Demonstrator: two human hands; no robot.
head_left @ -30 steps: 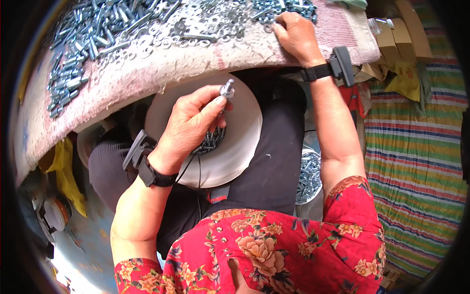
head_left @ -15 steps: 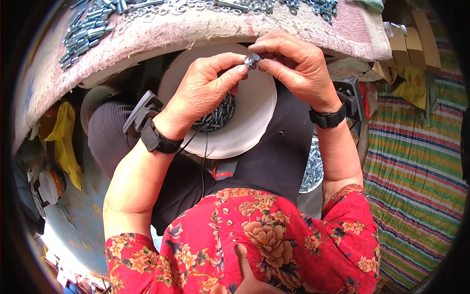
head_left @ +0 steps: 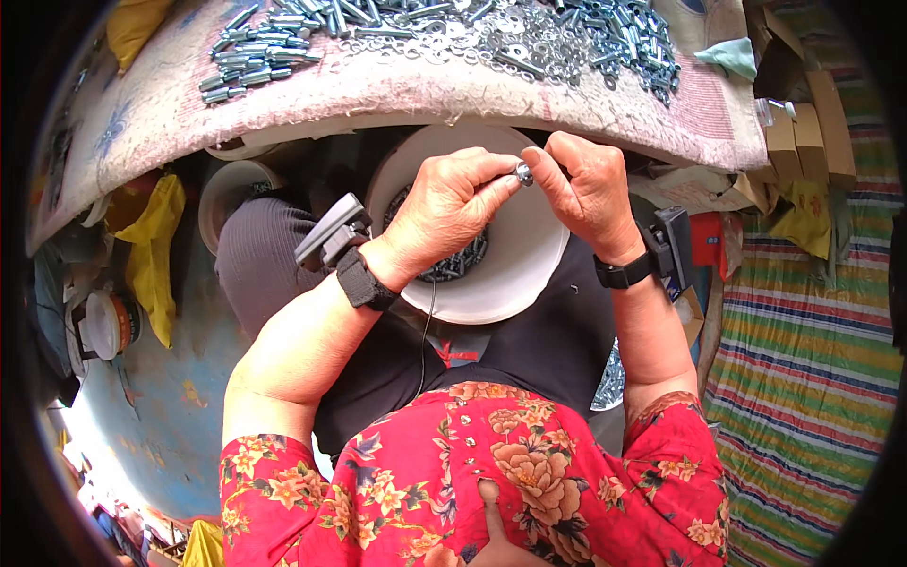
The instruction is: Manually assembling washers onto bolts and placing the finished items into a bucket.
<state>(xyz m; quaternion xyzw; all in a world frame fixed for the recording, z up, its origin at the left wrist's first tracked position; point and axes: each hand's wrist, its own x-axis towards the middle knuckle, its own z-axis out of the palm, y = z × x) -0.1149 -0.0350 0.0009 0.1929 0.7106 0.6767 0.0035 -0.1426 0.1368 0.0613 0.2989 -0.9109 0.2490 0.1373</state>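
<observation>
Pinkish cloth lies beyond our white bucket. Above the bucket, our bent arms bring left hand and right hand together, fingertips pinching one small metal fastener, its exact shape unclear to us.

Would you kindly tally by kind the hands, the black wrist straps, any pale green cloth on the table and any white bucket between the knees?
Hands: 2
Straps: 2
Cloth: 1
Bucket: 1
Total: 6
</observation>
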